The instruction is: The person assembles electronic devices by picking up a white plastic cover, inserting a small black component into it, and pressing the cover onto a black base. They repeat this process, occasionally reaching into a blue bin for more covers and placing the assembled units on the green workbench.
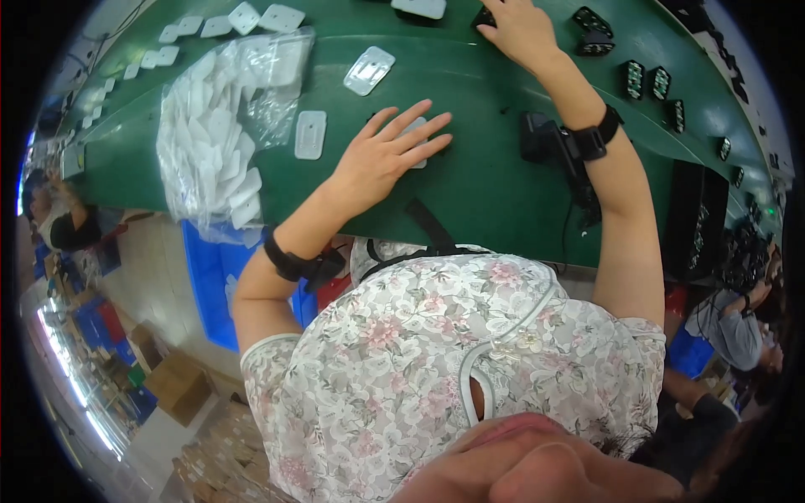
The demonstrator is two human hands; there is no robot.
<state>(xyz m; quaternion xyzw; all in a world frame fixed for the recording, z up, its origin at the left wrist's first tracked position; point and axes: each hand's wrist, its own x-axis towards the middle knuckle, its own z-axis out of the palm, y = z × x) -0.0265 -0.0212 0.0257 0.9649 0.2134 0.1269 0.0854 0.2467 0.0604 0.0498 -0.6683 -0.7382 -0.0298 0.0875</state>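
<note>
My left hand (390, 157) lies palm down with its fingers spread over a small white rectangular plate (417, 138), which it partly covers. Two more such plates are close by: a pale plate (311, 135) left of the hand and a shinier plate (369, 70) beyond it. My right hand (521, 35) reaches to the far side of the table, its thumb and fingers around a dark black part (484, 18) at the picture's upper edge. Little of that part shows. Another white plate (421, 7) sits on something dark to its left.
A clear plastic bag (210, 138) full of white plates lies on the green table (495, 189) at left. More plates line the far left. Several black housings (634, 80) stand at right, near a black device (537, 137). A blue bin (205, 281) stands below the table edge. Other people sit at both sides.
</note>
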